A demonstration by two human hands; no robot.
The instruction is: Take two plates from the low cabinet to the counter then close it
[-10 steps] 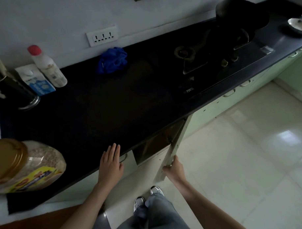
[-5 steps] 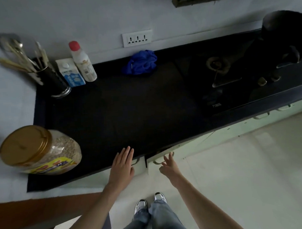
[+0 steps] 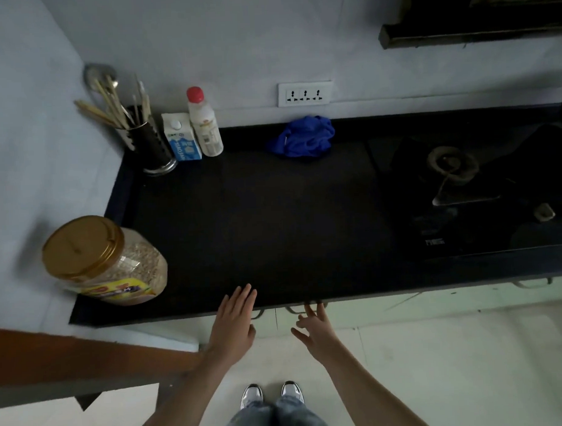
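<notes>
The black counter [image 3: 289,219] runs across the view in front of me. Below its front edge the pale green low cabinet doors [image 3: 356,309] sit flush, a thin seam between them. My left hand [image 3: 234,322] lies flat with straight fingers on the counter's front edge. My right hand [image 3: 314,326] is spread just below the edge, its fingertips at the metal door handle [image 3: 295,309]; it holds nothing. No plates show in this view.
A gold-lidded jar of grain [image 3: 103,260] stands at the left. A utensil holder [image 3: 150,147], a milk carton [image 3: 180,136] and a white bottle [image 3: 205,126] line the back wall. A blue cloth [image 3: 304,137] and a gas hob [image 3: 453,175] lie to the right.
The cabinet door, open and held by my right hand a second ago, has swung shut. My right hand released it and spread open. My view turned left towards the counter.
</notes>
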